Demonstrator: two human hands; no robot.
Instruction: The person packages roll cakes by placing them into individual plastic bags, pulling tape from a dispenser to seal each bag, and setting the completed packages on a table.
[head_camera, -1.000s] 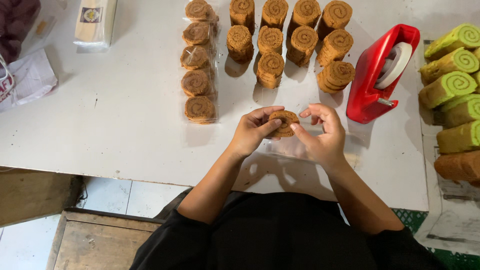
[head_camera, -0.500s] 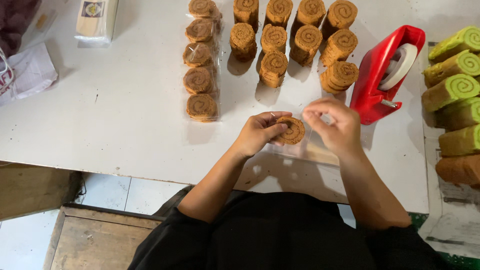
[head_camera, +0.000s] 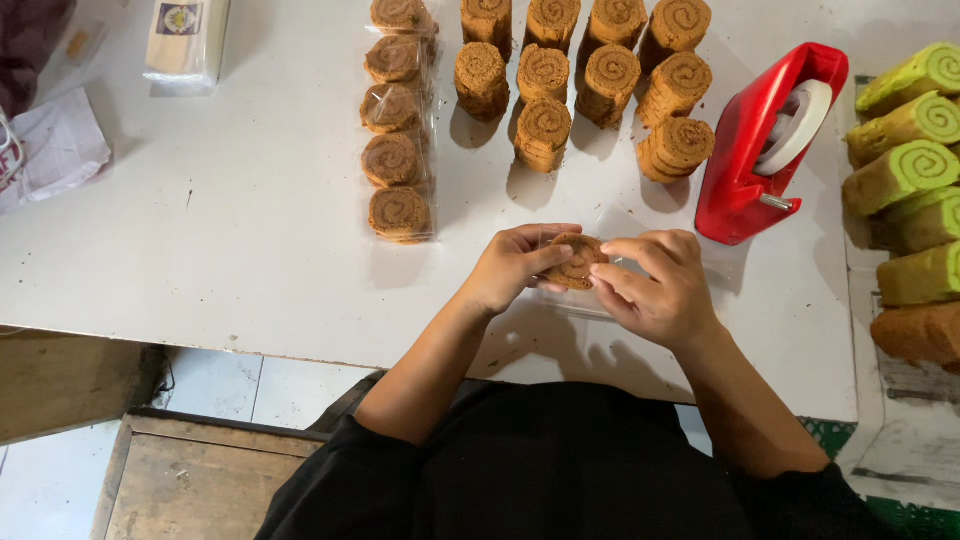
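Note:
My left hand (head_camera: 512, 265) and my right hand (head_camera: 655, 285) together hold one brown swirl cake slice (head_camera: 576, 260) just above the white table (head_camera: 250, 230), with clear plastic wrap around it. Thumbs and fingertips pinch the slice from both sides. A column of wrapped brown slices (head_camera: 392, 130) lies further back to the left. Stacks of unwrapped brown slices (head_camera: 590, 75) stand behind my hands.
A red tape dispenser (head_camera: 765, 145) stands at the right behind my right hand. Green and brown roll cakes (head_camera: 910, 175) lie at the far right. A small white carton (head_camera: 185, 35) and a plastic bag (head_camera: 50, 150) sit at the far left. A wooden crate (head_camera: 190, 480) is on the floor.
Both hands have stayed on the slice, with the fingers working around it; my right fingers now lie over its right edge. The view has shifted slightly.

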